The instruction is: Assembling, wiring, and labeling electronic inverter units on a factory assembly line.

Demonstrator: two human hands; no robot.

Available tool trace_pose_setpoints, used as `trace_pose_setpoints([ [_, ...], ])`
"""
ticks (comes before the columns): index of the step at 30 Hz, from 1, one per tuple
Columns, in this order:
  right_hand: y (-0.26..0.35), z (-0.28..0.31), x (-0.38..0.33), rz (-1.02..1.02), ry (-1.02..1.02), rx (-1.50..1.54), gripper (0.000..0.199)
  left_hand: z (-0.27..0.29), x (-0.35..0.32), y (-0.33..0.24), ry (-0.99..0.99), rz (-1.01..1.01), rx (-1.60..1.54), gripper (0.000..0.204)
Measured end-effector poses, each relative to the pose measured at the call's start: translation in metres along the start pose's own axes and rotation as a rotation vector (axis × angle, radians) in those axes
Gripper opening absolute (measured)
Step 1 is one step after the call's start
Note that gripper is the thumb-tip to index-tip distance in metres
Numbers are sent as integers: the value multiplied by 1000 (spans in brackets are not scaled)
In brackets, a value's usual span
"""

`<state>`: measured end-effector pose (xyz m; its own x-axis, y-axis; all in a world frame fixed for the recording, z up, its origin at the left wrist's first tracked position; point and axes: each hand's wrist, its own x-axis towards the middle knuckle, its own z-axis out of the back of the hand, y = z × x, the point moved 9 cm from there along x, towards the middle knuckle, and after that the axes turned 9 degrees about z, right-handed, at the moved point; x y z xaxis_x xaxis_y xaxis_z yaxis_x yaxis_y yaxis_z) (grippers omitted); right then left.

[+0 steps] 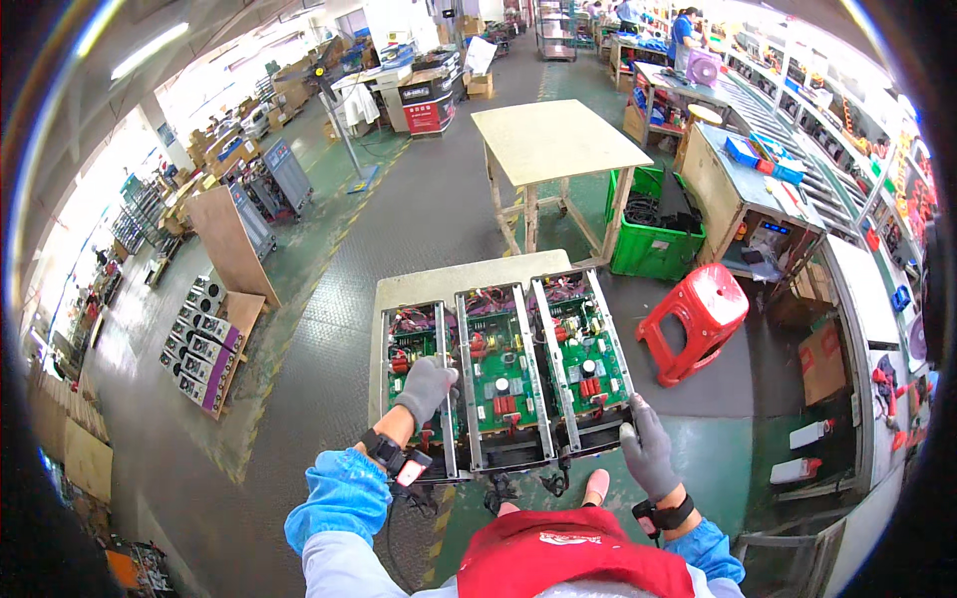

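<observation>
Three open metal chassis lie side by side on a pale tabletop [399, 292], each with a green circuit board inside. My left hand [426, 389], in a grey glove, is over the left chassis [401, 359]. Its fingers are curled near that chassis's right rail, and what they hold, if anything, is hidden. The middle chassis [501, 361] sits between the others. At the near right corner of the right chassis [588, 357] is my right hand [652, 453], also gloved, fingers stretched along the edge and thumb apart.
A red plastic stool [695, 317] stands to the right. Behind it are a green crate [653, 244] with black parts and a wooden table [558, 140]. Black cables [555, 482] hang at the near edge. Units on a pallet [204, 344] stand left. A person [684, 38] is far off.
</observation>
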<state>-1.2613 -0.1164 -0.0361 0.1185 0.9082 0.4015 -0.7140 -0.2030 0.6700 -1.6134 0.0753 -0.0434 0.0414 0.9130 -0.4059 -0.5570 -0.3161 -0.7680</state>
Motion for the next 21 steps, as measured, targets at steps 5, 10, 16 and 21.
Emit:
trace_pose_setpoints([
  [5, 5, 18, 4, 4, 1, 68, 51, -14, -3, -32, -24, -264, 430, 50],
  [10, -36, 8, -15, -160, 73, 140, 68, -52, -83, -60, -342, -542, 801, 52],
  [16, -71, -5, -42, -249, 250, 481, 78, -107, -43, -236, -166, -572, 843, 52],
  [21, -110, -5, -83, -323, 721, 540, 72, -206, -168, -133, -450, -898, 602, 45],
])
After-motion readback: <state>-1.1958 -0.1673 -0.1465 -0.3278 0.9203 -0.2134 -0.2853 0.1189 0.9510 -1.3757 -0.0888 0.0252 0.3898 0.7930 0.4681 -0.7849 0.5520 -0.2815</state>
